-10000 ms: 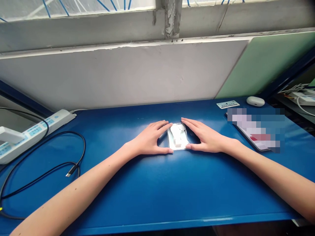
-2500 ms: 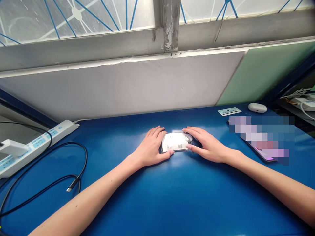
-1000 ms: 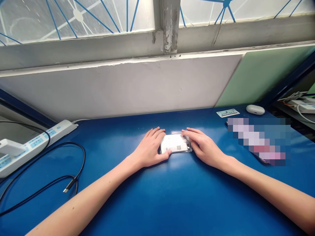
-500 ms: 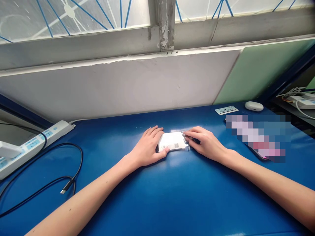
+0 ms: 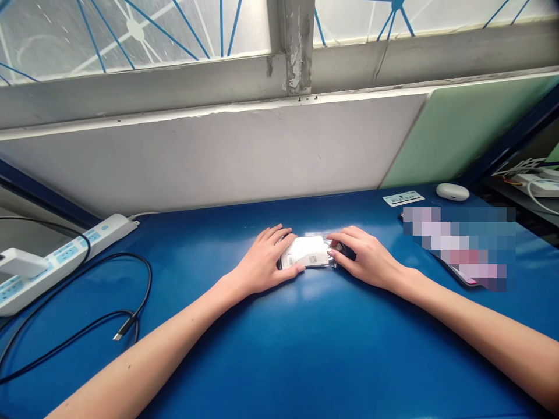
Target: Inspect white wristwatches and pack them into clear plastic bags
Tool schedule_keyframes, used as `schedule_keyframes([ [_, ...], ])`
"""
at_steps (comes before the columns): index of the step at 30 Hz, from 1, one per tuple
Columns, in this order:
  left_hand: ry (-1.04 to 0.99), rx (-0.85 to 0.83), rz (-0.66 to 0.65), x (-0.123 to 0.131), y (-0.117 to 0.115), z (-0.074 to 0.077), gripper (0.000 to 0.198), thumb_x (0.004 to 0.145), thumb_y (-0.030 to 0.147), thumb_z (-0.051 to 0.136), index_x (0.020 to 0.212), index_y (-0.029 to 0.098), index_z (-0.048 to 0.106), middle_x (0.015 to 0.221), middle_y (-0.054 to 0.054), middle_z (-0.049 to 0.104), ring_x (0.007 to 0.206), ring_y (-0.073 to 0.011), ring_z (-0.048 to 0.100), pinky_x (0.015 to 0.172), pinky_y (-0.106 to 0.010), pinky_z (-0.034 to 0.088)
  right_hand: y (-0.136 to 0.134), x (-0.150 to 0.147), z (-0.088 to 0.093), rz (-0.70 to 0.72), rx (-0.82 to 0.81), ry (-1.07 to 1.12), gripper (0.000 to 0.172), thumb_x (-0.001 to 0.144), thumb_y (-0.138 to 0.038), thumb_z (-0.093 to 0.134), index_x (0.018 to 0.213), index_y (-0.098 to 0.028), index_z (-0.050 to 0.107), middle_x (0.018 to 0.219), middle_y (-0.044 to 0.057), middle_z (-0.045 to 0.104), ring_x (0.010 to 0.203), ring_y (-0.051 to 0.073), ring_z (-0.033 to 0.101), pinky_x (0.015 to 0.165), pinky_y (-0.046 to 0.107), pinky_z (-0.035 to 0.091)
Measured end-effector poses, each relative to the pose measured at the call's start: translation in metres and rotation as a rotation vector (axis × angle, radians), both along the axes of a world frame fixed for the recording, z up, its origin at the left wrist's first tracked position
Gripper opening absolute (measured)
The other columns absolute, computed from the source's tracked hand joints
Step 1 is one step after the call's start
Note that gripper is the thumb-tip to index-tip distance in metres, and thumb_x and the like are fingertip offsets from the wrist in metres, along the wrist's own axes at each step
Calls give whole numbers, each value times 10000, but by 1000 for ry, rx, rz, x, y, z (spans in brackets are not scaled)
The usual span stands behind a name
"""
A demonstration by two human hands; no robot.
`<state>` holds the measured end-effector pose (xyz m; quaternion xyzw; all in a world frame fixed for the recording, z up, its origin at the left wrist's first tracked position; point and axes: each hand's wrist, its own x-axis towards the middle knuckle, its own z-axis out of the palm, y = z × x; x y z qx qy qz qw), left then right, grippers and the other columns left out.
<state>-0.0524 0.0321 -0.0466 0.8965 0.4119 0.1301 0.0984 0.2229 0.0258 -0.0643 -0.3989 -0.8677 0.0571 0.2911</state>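
Note:
A small clear plastic packet [image 5: 308,252] with a white label side up lies on the blue table [image 5: 279,343], in the middle. My left hand [image 5: 261,263] rests beside its left end, thumb and fingers gripping that end. My right hand [image 5: 364,258] is at the packet's right end, with fingers curled and pinching the crinkled plastic edge there. What is inside the packet is hidden under the label.
A white power strip [image 5: 56,256] with a plugged adapter and a looped black cable [image 5: 87,326] lie at the left. At the right are a phone [image 5: 458,250], a white earbud case [image 5: 452,191] and a small label [image 5: 403,198]. A white wall panel stands behind.
Ten seconds ago the packet lay lengthwise, contents side up, between flat hands. It now lies crosswise, label up. Over the last second my right fingers curled tighter onto its right edge.

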Motion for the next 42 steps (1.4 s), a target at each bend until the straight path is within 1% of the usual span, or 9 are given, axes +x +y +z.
schedule_keyframes([
  [2, -1, 2, -4, 0, 0, 1, 612, 915, 559, 581, 1383, 170, 515, 1487, -169, 487, 1429, -387, 365, 1160, -587, 304, -1, -1, 0, -15, 23, 0, 256, 972, -310, 537, 1146, -168, 660, 1015, 124, 736, 934, 274, 666, 801, 420, 554],
  [6, -5, 16, -7, 1, 0, 0, 589, 929, 541, 568, 1367, 152, 519, 1463, -168, 515, 1425, -382, 375, 1161, -574, 313, -2, -2, 0, -47, 11, 25, 209, 975, -329, 539, 966, -185, 690, 960, 109, 737, 879, 258, 672, 763, 417, 566],
  [8, -5, 17, -6, 1, 1, -2, 584, 936, 535, 557, 1368, 144, 509, 1449, -170, 530, 1415, -379, 392, 1159, -575, 315, -1, -1, -1, -38, 11, 33, 204, 965, -321, 553, 1007, -183, 698, 1083, 136, 712, 979, 271, 664, 830, 435, 572],
  [11, -2, 13, -8, 0, 1, -3, 580, 942, 514, 552, 1372, 129, 494, 1454, -181, 523, 1407, -381, 405, 1157, -578, 319, 1, 1, -3, 21, -15, 17, 267, 953, -306, 565, 1159, -188, 688, 1351, 173, 595, 1197, 305, 591, 965, 473, 542],
  [14, -19, 27, -31, 0, 1, -1, 546, 937, 487, 566, 1349, 132, 507, 1431, -179, 546, 1391, -375, 428, 1144, -557, 350, 3, 2, -5, 68, -77, 14, 282, 945, -325, 580, 1177, -207, 688, 1442, 164, 531, 1292, 316, 533, 1018, 486, 520],
  [21, -63, 13, -55, 2, -3, 3, 512, 905, 455, 618, 1294, 132, 534, 1366, -188, 596, 1326, -355, 511, 1097, -513, 428, 5, 4, -4, 70, -145, 73, 225, 874, -323, 670, 1072, -220, 695, 1324, 149, 605, 1228, 320, 582, 999, 508, 533],
  [25, -74, 5, -49, 3, -4, 2, 533, 887, 452, 633, 1302, 136, 527, 1375, -193, 586, 1336, -358, 501, 1097, -515, 428, 3, 2, 0, 67, -112, 66, 228, 866, -295, 678, 1079, -218, 707, 1385, 153, 586, 1260, 334, 564, 995, 524, 532],
  [30, -85, -7, -45, 3, -4, 2, 546, 870, 449, 647, 1317, 163, 519, 1385, -176, 579, 1340, -362, 494, 1100, -524, 424, 0, -3, 2, 75, -55, 64, 97, 876, -243, 658, 946, -220, 721, 1313, 144, 640, 1203, 329, 610, 942, 524, 564],
  [42, -101, 9, -49, 4, -4, 3, 511, 876, 466, 643, 1269, 157, 539, 1331, -157, 610, 1310, -355, 503, 1077, -505, 444, 0, -2, 0, 80, 1, -18, 106, 928, -233, 593, 999, -203, 665, 1281, 153, 647, 1195, 328, 609, 952, 536, 548],
])
